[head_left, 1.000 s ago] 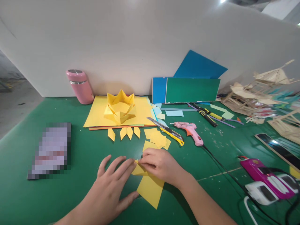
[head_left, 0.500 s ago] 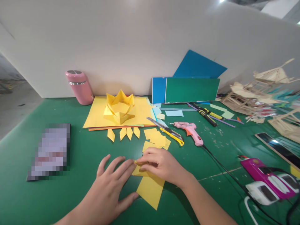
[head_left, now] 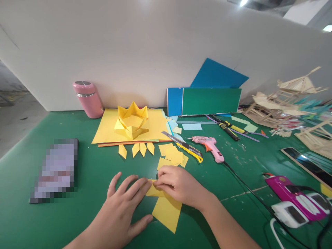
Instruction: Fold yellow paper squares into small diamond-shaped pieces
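Observation:
A yellow paper square [head_left: 166, 211] lies on the green table [head_left: 85, 173] in front of me, its upper corner folded down. My left hand [head_left: 124, 204] rests flat beside it with fingers spread, the fingertips holding the paper's left edge. My right hand [head_left: 175, 185] is curled over the folded corner and pinches the crease. Beyond my hands lie several small yellow paper squares [head_left: 172, 155] and folded yellow petals [head_left: 137, 149].
A folded yellow paper crown [head_left: 132, 121] sits on yellow sheets [head_left: 106, 129]. Nearby are a pink flask [head_left: 88, 99], a yellow utility knife [head_left: 183, 146], a pink glue gun [head_left: 211, 143], blue and green card [head_left: 211, 100], stick models [head_left: 287, 100] and a magenta device [head_left: 293, 197] at right.
My right hand has shifted slightly along the folded edge. The view has tilted a little; the left hand stays flat in the same place.

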Motion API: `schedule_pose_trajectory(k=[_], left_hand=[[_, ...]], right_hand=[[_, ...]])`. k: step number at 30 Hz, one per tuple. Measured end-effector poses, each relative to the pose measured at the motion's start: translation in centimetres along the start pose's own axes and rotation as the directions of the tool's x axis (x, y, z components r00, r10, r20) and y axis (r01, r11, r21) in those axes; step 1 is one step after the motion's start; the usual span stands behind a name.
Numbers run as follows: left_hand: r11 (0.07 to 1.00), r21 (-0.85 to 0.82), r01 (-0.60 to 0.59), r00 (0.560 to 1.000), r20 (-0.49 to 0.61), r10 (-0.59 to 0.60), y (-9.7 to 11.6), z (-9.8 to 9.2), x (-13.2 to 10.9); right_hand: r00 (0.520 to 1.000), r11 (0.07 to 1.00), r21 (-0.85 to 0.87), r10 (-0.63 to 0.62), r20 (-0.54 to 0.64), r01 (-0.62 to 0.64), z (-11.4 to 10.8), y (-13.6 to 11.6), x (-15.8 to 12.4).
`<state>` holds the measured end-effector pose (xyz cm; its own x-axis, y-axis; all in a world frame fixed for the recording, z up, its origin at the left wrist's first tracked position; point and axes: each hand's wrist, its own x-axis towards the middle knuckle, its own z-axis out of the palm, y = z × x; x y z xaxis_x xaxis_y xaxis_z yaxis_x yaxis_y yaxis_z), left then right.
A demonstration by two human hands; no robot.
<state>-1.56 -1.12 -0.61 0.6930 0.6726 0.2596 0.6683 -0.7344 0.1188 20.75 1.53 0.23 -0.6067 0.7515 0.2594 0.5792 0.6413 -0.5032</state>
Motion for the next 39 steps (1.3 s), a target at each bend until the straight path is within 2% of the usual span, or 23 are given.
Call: schedule_pose_trajectory(k=[8, 10, 15, 16, 29, 39], left_hand=[[1.000, -0.011, 0.011, 1.000, 0.014, -0.011, -0.10, 0.55, -0.52], [1.000, -0.010, 0.027, 1.000, 0.008, -0.027, -0.10, 0.50, -0.48], [1.000, 0.005, -0.019, 1.000, 0.016, 0.019, -0.17, 0.13, -0.17], [1.000, 0.004, 0.009, 1.000, 0.003, -0.009, -0.17, 0.08, -0.13], [1.000, -0.004, 0.009, 1.000, 0.025, -0.009, -0.18, 0.40, -0.37], [0.999, 0.021, -0.025, 1.000, -0.001, 0.025, -0.18, 0.18, -0.17]], right_hand=[[0.998, 0.996, 0.086, -0.022, -0.058, 0.027, -0.26, 0.38, -0.14], [0.997, 0.997, 0.071, -0.038, -0.061, 0.042, -0.30, 0.49, -0.19], [0.997, 0.997, -0.020, -0.076, -0.034, 0.076, -0.40, 0.55, -0.28], [0.996, 0.997, -0.024, -0.080, -0.025, 0.080, -0.43, 0.53, -0.29], [1.000, 1.000, -0.010, 0.012, -0.001, -0.012, -0.86, 0.33, -0.27], [0.998, 0.997, -0.056, -0.045, -0.031, 0.044, -0.76, 0.61, -0.37]])
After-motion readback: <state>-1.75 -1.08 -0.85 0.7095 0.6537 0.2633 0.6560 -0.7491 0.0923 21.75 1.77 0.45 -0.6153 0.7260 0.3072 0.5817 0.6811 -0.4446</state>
